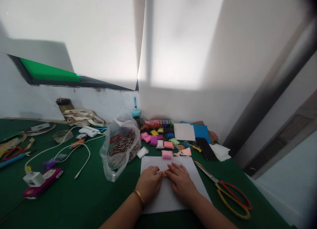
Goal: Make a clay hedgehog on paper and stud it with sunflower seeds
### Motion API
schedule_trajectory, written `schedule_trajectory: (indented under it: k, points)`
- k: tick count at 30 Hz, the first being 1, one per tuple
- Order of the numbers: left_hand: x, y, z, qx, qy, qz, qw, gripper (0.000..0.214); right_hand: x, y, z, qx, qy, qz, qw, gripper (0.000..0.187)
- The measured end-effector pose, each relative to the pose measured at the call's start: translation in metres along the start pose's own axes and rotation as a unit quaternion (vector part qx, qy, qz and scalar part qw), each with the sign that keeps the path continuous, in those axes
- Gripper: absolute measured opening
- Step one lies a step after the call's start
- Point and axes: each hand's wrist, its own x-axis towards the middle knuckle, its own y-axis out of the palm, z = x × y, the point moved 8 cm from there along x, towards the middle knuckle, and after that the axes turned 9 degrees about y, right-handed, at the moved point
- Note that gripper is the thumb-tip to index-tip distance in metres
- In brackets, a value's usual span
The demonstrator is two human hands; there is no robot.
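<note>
From the head view, we see a dark green counter point(86, 206) by a white wall point(111, 100). We count one flat white paper sheet point(168, 199), one big pair of scissors with red and yellow handles point(216, 180) and one see-through plastic bag of shiny brown bits point(121, 146). Our left hand point(150, 182) and right hand point(180, 182) lie on the sheet, covering its middle, fingertips close together; we cannot tell if they pinch anything. One soft pink packet point(167, 154) sits at its far edge. The scissors lie right, the bag left.
</note>
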Motion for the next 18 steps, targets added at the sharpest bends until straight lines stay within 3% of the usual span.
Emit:
schedule_trajectory:
  k: [7,18]
  points:
    - [-0.002,0.0,0.007,-0.027,-0.011,0.006,1.0,0.019,0.006,0.007,0.002,-0.009,0.002,0.006,1.0,0.053]
    - [-0.004,0.004,0.031,-0.062,-0.08,-0.018,0.995,0.018,0.006,0.003,0.012,-0.007,-0.014,0.016,1.0,0.05]
